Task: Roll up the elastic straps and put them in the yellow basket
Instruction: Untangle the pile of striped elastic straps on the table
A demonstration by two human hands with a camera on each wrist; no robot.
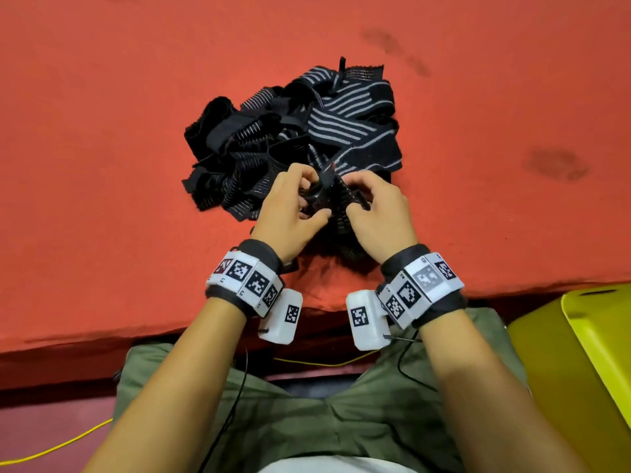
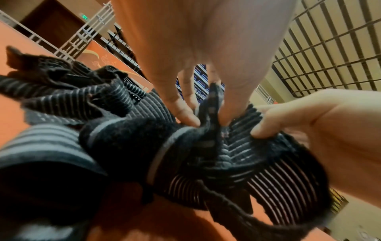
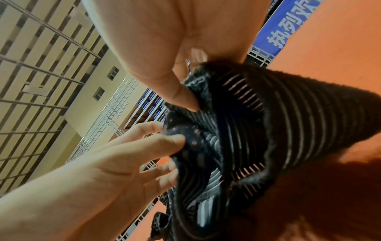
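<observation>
Both hands meet just below the middle of the red table [image 1: 102,148], working on one black strap [image 1: 343,213] with thin pale stripes. The left hand [image 1: 290,213] has its thumb and fingers curled in, pinching a bunched end of that strap; from the left wrist view the fingertips [image 2: 188,117] close on a narrow upright fold of the fabric. The right hand [image 1: 379,213] sits just beside it at 3 o'clock, its thumb and fingers also curled and gripping the same strap, with the thumb [image 3: 181,96] pressed into the ribbed edge. Part of the strap bows out into a loose open loop [image 3: 257,130] under the right hand, and a tail of it trails toward the near edge of the table between the wrists. Directly at 12 o'clock from the hands, touching the held strap, lies the pile [image 1: 297,134] of tangled black striped straps, unrolled and overlapping. The basket [image 1: 580,370] is yellow and stands off the table at 4 o'clock, beside the person's right forearm, only partly in view. Each wrist carries a band of white blocks with black-and-white markers [image 1: 246,278].
</observation>
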